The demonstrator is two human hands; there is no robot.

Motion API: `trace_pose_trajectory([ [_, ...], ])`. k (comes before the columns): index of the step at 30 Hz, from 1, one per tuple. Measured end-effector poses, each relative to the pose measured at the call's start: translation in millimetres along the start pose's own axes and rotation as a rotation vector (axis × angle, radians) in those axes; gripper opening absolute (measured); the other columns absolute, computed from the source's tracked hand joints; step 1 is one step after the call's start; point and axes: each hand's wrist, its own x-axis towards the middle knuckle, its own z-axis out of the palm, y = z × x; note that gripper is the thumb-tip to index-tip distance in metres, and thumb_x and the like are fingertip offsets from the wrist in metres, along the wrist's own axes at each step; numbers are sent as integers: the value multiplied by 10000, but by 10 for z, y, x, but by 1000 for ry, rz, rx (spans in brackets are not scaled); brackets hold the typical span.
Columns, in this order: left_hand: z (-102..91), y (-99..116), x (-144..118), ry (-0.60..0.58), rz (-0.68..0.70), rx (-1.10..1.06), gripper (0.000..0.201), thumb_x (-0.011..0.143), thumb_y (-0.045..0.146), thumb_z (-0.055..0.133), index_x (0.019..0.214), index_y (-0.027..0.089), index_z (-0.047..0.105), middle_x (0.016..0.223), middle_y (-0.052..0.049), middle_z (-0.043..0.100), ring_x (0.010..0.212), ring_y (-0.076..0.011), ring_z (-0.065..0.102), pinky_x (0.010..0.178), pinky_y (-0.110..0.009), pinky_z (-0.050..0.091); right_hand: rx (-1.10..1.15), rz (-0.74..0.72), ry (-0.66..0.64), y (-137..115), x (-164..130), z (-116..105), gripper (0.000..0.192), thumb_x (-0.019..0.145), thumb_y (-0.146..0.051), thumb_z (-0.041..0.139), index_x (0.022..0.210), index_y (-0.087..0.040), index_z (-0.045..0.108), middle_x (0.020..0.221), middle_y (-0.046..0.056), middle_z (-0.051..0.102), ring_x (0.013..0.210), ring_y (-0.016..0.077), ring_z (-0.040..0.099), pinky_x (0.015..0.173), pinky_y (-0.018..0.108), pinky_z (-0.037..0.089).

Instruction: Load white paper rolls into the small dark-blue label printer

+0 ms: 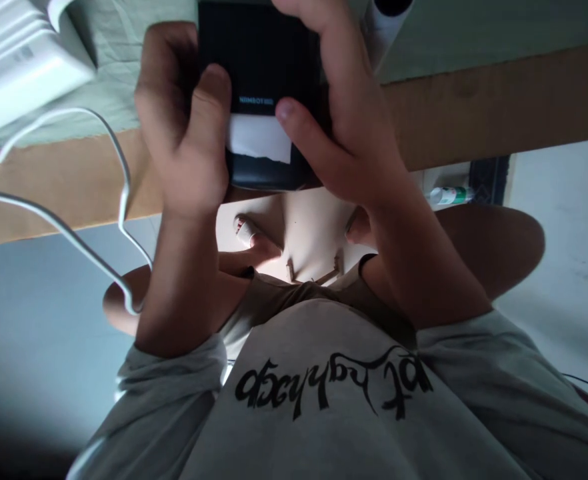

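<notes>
A small black label printer [261, 60] with blue lettering is held close to my chest, over the wooden table edge [499, 107]. My left hand [184, 133] grips its left side, thumb on the front face. My right hand [344, 127] wraps the right side, thumb resting beside a strip of white label paper [259, 139] that sticks out of the slot.
A white box-shaped device [14, 60] sits at the top left on green cloth [119, 60], with white cables [99, 220] looping down past my left arm. Below are my knees, feet and a pale floor [564, 233]. A green-and-white bottle [449, 195] lies under the table.
</notes>
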Motion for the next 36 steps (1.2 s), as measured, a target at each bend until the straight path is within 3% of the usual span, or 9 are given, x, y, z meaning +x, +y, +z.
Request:
trace_pose_trajectory([
  [3,-17,-24,77,-17,-12,46,665,686,736,662,971,142,578,819,4,492,836,-121,510,778,-295,429,9,9,-33,7,30,-24,673,971,-455,305,1389,70,349,1494,105,456,1424,113,401,1218,233,277],
  [6,81,117,175,50,-208,222,245,792,138,760,841,156,520,764,31,405,790,-69,484,764,-236,425,-15,40,-23,16,32,-35,694,935,-530,328,1394,-15,406,1473,11,491,1408,90,419,1207,196,242],
  [10,230,342,237,151,-389,325,465,773,-271,417,730,192,402,723,41,356,735,-34,442,765,-202,429,-12,173,8,-4,8,-23,733,889,-560,379,1346,6,467,1361,-14,584,1392,152,444,1191,200,279],
  [15,195,297,147,98,-203,291,179,894,-53,516,870,122,485,775,55,405,909,-38,590,835,-207,476,56,145,111,-39,19,-6,616,851,-518,417,1265,-89,569,1237,-94,653,1322,113,516,1150,185,303],
  [19,163,208,30,74,-107,212,132,942,1,444,1017,43,544,844,39,446,1134,-119,621,1040,-310,471,-24,253,-33,-125,44,-55,722,864,-496,375,1341,32,495,1343,6,596,1391,155,452,1178,199,261],
  [23,157,140,-58,115,100,119,225,974,290,501,1066,129,627,888,28,506,1061,-95,591,995,-292,451,-95,231,-77,-162,35,-74,749,901,-496,322,1376,73,422,1391,33,550,1414,140,418,1189,191,237],
  [25,149,82,-63,75,169,107,163,976,215,509,1048,133,631,839,21,477,953,-79,580,896,-265,456,-110,208,-60,-125,14,-56,762,919,-509,325,1376,96,395,1398,50,541,1414,139,416,1204,199,221],
  [29,142,-6,-39,74,196,105,175,946,46,497,1055,121,612,821,10,415,894,-81,563,818,-251,426,-55,198,-2,17,-37,16,718,924,-527,399,1355,47,424,1404,39,522,1398,141,436,1221,236,235],
  [36,175,223,-84,95,18,87,197,987,129,454,1085,131,626,846,9,451,975,-84,564,925,-249,425,11,177,88,89,-96,76,664,931,-520,430,1325,15,427,1347,15,548,1325,111,487,1221,263,269],
])
